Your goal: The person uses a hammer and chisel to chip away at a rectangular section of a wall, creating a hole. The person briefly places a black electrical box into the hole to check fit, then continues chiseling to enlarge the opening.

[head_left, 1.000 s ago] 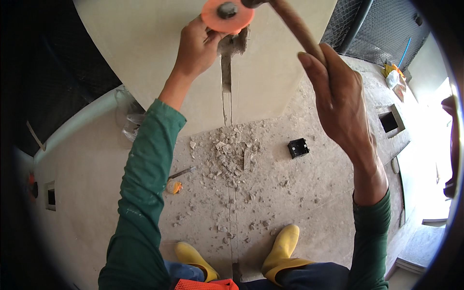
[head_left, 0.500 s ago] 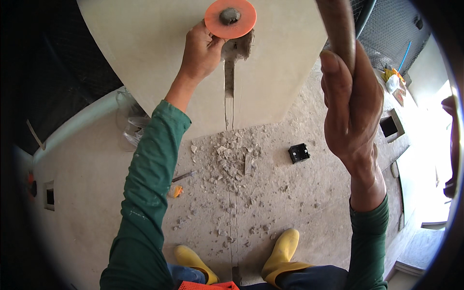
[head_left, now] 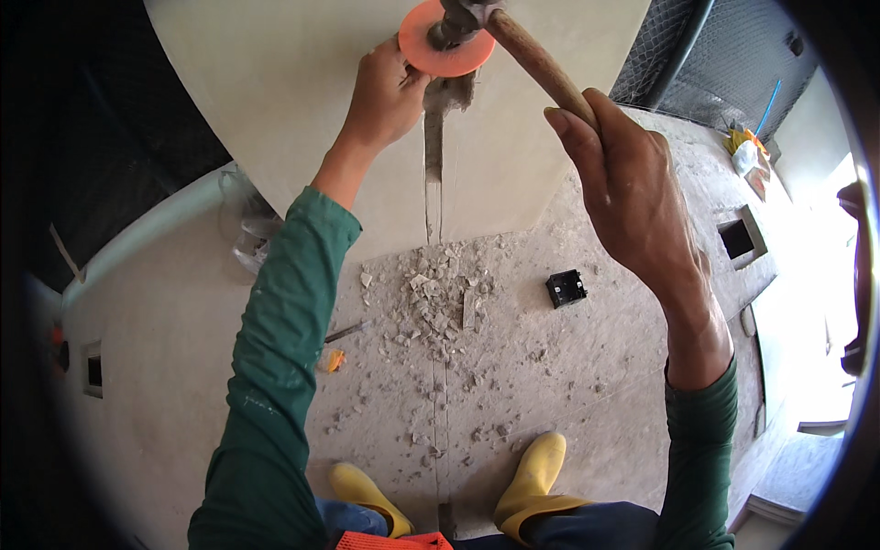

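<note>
Rubble (head_left: 440, 291) and a box (head_left: 566, 289) dot the floor (head_left: 610, 367); my left grip (head_left: 387, 99) holds an orange-topped tool (head_left: 426, 55), right grip (head_left: 637, 188) a hammer (head_left: 539, 64).

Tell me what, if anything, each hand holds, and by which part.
The right hand holds a hammer by its wooden handle. The left hand holds an orange-disc tool beneath its disc; exact grip hidden.

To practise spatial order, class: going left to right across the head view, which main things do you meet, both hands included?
Left rectangular opening, clear plastic bag, left hand, orange disc, wooden hammer handle, right hand, right square opening.
</note>
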`<act>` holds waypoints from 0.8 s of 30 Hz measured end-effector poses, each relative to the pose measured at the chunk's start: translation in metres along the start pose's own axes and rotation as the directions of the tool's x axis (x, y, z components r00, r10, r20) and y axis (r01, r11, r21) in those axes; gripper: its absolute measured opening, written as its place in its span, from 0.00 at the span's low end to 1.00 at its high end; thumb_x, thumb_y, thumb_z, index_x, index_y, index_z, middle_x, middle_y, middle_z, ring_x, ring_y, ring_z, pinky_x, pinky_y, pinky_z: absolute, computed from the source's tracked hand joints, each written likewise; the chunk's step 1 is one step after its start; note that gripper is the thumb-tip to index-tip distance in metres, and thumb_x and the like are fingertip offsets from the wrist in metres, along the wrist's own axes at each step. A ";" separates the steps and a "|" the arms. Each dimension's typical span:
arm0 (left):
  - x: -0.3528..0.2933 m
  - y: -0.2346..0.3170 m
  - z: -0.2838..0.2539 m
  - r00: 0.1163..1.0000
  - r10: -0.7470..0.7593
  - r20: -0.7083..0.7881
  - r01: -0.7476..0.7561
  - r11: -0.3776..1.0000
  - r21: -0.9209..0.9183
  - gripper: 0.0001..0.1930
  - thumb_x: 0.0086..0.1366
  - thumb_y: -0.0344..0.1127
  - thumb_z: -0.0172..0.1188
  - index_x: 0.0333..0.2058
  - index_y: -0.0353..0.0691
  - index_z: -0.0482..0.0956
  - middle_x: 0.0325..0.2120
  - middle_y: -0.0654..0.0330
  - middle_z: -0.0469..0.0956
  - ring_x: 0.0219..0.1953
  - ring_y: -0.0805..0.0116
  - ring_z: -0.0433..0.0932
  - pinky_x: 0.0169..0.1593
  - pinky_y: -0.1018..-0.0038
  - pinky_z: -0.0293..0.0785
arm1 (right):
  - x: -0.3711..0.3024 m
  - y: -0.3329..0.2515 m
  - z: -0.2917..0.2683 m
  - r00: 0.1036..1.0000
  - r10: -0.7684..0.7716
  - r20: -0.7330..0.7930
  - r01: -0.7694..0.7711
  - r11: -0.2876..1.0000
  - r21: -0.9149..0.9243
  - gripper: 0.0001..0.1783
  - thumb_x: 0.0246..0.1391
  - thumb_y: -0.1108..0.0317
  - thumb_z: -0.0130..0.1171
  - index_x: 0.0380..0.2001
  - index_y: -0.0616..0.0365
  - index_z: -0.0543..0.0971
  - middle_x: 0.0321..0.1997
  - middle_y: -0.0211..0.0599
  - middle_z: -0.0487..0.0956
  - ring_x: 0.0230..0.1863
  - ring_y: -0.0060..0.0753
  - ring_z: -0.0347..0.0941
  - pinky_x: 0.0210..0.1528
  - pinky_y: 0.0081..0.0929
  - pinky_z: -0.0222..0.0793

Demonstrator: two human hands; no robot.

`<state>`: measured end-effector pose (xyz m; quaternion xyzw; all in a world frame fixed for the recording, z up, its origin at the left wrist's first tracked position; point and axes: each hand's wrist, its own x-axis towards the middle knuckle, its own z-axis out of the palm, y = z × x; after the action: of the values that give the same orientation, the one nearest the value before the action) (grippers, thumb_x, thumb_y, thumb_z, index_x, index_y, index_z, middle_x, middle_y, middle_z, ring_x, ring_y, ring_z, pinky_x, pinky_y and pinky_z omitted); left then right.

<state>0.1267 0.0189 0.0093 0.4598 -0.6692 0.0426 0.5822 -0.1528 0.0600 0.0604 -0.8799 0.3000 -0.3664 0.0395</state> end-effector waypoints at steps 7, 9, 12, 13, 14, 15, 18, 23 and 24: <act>-0.003 0.013 -0.009 0.999 0.046 -0.030 -0.051 0.979 -0.197 0.07 0.67 0.20 0.58 0.42 0.30 0.81 0.36 0.58 0.86 0.40 0.71 0.84 0.47 0.73 0.78 | -0.005 0.002 -0.008 0.994 0.022 -0.111 -0.007 0.991 0.132 0.19 0.74 0.57 0.53 0.32 0.61 0.73 0.14 0.38 0.67 0.13 0.28 0.66 0.18 0.34 0.58; 0.003 0.009 -0.012 0.992 0.109 -0.059 -0.114 0.988 -0.102 0.06 0.67 0.21 0.59 0.41 0.30 0.81 0.36 0.60 0.85 0.39 0.73 0.83 0.47 0.74 0.78 | -0.005 0.001 -0.010 0.990 0.003 -0.138 0.018 0.988 0.153 0.20 0.74 0.55 0.52 0.33 0.61 0.74 0.16 0.34 0.66 0.16 0.24 0.64 0.18 0.31 0.56; 0.005 0.000 -0.008 0.990 0.122 -0.068 -0.130 0.983 -0.129 0.05 0.69 0.23 0.59 0.42 0.30 0.80 0.33 0.62 0.83 0.36 0.76 0.80 0.43 0.76 0.77 | -0.005 -0.001 -0.011 0.982 -0.032 -0.184 0.067 0.981 0.184 0.22 0.75 0.51 0.49 0.36 0.62 0.75 0.18 0.26 0.64 0.19 0.16 0.58 0.20 0.26 0.53; 0.004 -0.002 -0.005 0.990 0.113 -0.081 -0.125 0.977 -0.173 0.05 0.70 0.24 0.59 0.42 0.30 0.79 0.32 0.62 0.83 0.35 0.76 0.79 0.42 0.76 0.76 | -0.006 -0.003 -0.012 0.979 -0.059 -0.195 0.095 0.979 0.178 0.22 0.75 0.52 0.49 0.37 0.62 0.75 0.19 0.26 0.65 0.19 0.16 0.58 0.20 0.25 0.53; 0.003 -0.004 -0.004 0.991 0.106 -0.083 -0.117 0.982 -0.147 0.05 0.70 0.23 0.59 0.42 0.30 0.79 0.32 0.62 0.83 0.35 0.76 0.79 0.41 0.76 0.76 | -0.005 -0.004 -0.011 0.973 -0.078 -0.219 0.119 0.976 0.181 0.22 0.75 0.52 0.49 0.38 0.63 0.75 0.19 0.26 0.65 0.19 0.16 0.58 0.20 0.25 0.53; 0.001 -0.005 -0.002 0.993 0.094 -0.074 -0.103 0.987 -0.120 0.05 0.69 0.23 0.58 0.42 0.30 0.79 0.32 0.61 0.83 0.35 0.76 0.78 0.41 0.76 0.76 | -0.005 -0.006 -0.010 0.968 -0.119 -0.223 0.160 0.972 0.174 0.21 0.75 0.53 0.49 0.38 0.63 0.75 0.19 0.26 0.66 0.19 0.16 0.58 0.20 0.25 0.53; 0.000 -0.007 0.000 0.995 0.089 -0.054 -0.094 0.992 -0.088 0.05 0.69 0.23 0.58 0.42 0.30 0.79 0.32 0.61 0.83 0.34 0.77 0.78 0.40 0.75 0.75 | -0.002 -0.009 -0.005 0.957 -0.189 -0.220 0.232 0.954 0.189 0.18 0.75 0.58 0.49 0.40 0.65 0.75 0.18 0.31 0.69 0.17 0.19 0.59 0.19 0.29 0.55; 0.002 -0.010 0.002 0.995 0.093 -0.020 -0.095 0.989 -0.115 0.05 0.69 0.23 0.58 0.42 0.30 0.79 0.31 0.62 0.82 0.32 0.76 0.76 0.39 0.75 0.75 | -0.001 -0.009 -0.001 0.997 -0.070 -0.011 0.070 0.997 0.012 0.13 0.71 0.63 0.56 0.40 0.65 0.74 0.15 0.38 0.69 0.15 0.28 0.64 0.20 0.34 0.59; 0.002 -0.011 0.002 0.994 0.109 -0.032 -0.112 0.983 -0.147 0.05 0.69 0.23 0.58 0.42 0.30 0.79 0.31 0.62 0.82 0.32 0.76 0.75 0.39 0.75 0.74 | -0.002 -0.009 0.000 0.987 -0.138 -0.087 0.142 0.989 0.033 0.13 0.71 0.64 0.57 0.39 0.65 0.74 0.15 0.38 0.69 0.15 0.28 0.64 0.20 0.34 0.59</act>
<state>0.1324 0.0105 0.0050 0.3768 -0.6881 0.0302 0.6194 -0.1494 0.0682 0.0612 -0.8816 0.2315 -0.4110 0.0183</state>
